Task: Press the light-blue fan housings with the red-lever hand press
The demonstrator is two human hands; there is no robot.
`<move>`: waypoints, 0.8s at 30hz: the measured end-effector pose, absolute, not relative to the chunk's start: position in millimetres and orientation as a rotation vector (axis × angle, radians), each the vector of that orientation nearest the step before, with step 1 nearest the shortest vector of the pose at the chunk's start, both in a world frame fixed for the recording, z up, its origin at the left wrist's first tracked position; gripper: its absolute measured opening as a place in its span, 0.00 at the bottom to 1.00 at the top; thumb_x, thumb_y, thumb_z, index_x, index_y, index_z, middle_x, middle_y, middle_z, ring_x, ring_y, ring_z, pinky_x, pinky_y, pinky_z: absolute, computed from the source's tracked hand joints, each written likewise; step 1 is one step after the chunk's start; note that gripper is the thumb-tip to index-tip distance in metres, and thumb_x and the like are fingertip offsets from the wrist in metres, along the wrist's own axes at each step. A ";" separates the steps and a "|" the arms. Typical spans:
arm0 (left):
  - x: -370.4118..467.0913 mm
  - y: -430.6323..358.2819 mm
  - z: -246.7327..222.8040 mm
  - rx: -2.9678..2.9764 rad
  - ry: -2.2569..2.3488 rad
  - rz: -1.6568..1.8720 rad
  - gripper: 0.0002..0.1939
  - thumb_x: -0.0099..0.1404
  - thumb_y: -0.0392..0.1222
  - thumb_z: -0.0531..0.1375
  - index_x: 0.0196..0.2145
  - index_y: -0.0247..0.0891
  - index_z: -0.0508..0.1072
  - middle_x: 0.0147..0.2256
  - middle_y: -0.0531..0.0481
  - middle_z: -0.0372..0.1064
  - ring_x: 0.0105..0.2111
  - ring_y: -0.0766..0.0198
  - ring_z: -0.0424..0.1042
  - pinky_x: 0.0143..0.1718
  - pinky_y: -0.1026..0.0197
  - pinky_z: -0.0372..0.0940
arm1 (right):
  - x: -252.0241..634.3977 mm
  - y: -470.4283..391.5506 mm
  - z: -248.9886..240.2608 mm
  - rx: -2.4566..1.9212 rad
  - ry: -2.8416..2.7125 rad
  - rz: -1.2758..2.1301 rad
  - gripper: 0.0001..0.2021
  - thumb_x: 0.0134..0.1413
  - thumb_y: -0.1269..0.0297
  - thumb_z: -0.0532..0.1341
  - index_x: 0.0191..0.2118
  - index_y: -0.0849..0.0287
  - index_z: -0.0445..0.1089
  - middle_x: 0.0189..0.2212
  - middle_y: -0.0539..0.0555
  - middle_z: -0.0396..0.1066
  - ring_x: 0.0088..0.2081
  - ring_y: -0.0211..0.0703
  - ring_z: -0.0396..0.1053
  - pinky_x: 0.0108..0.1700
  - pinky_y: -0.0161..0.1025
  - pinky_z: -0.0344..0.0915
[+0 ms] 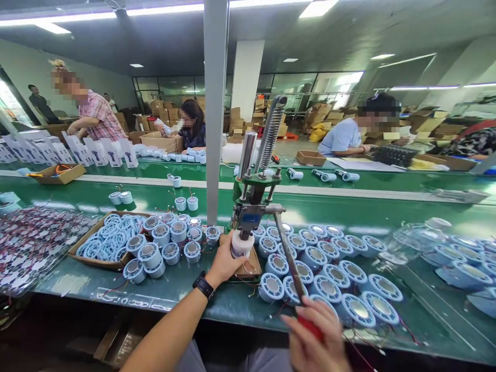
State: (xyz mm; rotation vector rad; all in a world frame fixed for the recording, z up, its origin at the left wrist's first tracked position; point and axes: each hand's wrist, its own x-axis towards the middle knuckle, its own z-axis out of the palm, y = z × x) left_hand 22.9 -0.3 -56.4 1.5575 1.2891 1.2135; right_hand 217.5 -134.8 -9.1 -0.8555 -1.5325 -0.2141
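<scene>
Left hand (227, 263) clamps a round light-blue plastic part (241, 250) beneath the metal lever press (251, 206), near the green bench's (174, 299) front edge. Right hand's (320, 333) fingers wrap the red lever grip (310, 328).

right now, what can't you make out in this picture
All in the head view:
- Top of the part in the left hand: hidden by the white press head.
- Exact hold of the right hand on the red grip: motion blur, and the bottom edge cuts the hand off.
- Wording on the blue label: too small.
- Print on the white boxes: too small.
- Watch display: too small and angled away.
</scene>
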 end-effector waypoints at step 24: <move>-102.7 150.4 80.4 2.008 2.267 1.009 0.17 0.69 0.48 0.60 0.50 0.34 0.70 0.46 0.45 0.70 0.42 0.59 0.73 0.43 0.53 0.73 | 103.3 15.6 -127.6 -1.287 -1.314 0.161 0.43 0.60 0.41 0.55 0.69 0.70 0.47 0.57 0.73 0.64 0.55 0.65 0.69 0.50 0.53 0.71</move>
